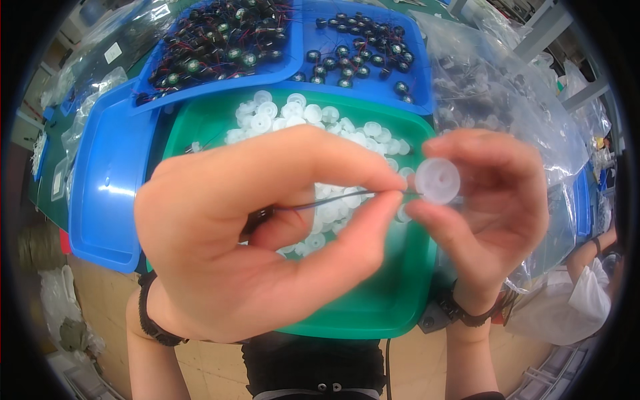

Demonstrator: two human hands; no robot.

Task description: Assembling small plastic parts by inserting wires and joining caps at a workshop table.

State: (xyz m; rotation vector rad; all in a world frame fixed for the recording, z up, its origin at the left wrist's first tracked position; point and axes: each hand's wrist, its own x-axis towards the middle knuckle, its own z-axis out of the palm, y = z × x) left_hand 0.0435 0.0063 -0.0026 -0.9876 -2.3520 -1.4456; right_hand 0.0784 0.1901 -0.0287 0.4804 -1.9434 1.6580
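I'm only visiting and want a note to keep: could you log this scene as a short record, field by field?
Left hand: pinches thin wires running to a black part
Right hand: holds a whitish cap
Wire ends: close to the cap; whether inside, unclear
Below hands: green tray of loose caps
Beyond: blue trays of round parts
Right: clear plastic

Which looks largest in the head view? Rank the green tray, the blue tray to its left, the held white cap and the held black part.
1. Green tray, partly hidden
2. Blue tray
3. White cap
Unranked: black part; the left hand partly covers it, and what shows is smaller than the cap.
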